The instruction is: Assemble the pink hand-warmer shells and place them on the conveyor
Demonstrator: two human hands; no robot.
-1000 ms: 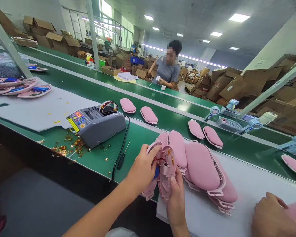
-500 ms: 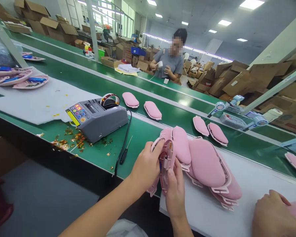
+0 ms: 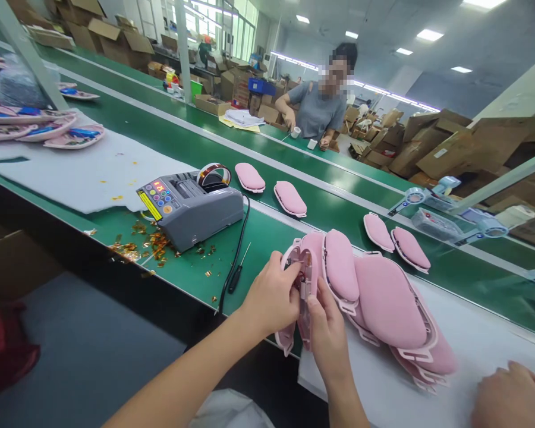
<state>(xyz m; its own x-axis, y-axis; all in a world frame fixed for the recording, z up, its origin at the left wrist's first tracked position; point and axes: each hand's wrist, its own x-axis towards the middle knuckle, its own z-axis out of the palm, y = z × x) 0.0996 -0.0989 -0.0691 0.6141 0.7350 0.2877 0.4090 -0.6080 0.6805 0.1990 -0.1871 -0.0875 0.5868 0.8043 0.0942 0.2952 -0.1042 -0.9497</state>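
A pink plastic casing (image 3: 311,279) stands on edge before me, its two halves spread apart with small parts and reddish wires inside. My left hand (image 3: 274,297) is closed at the left half, its fingertips reaching into the gap near the wires. Wrapped round the outside of the right half is my right hand (image 3: 330,327), with the thumb on the near edge. Right beside the casing lies a pile of pink padded casings (image 3: 387,303), overlapping one another. What the left fingertips pinch inside is partly hidden.
A grey tape dispenser (image 3: 196,208) stands left, with amber tape scraps (image 3: 160,244), a black cable and a screwdriver (image 3: 236,276) nearby. Pink casings (image 3: 289,199) lie along the green bench. Another person's hand (image 3: 510,395) is at lower right; a person (image 3: 316,107) works opposite.
The view has shifted, so the bench things sit further right. My left fingers have moved from the casing's upper rim into the gap between its halves. The person opposite has lowered their hands.
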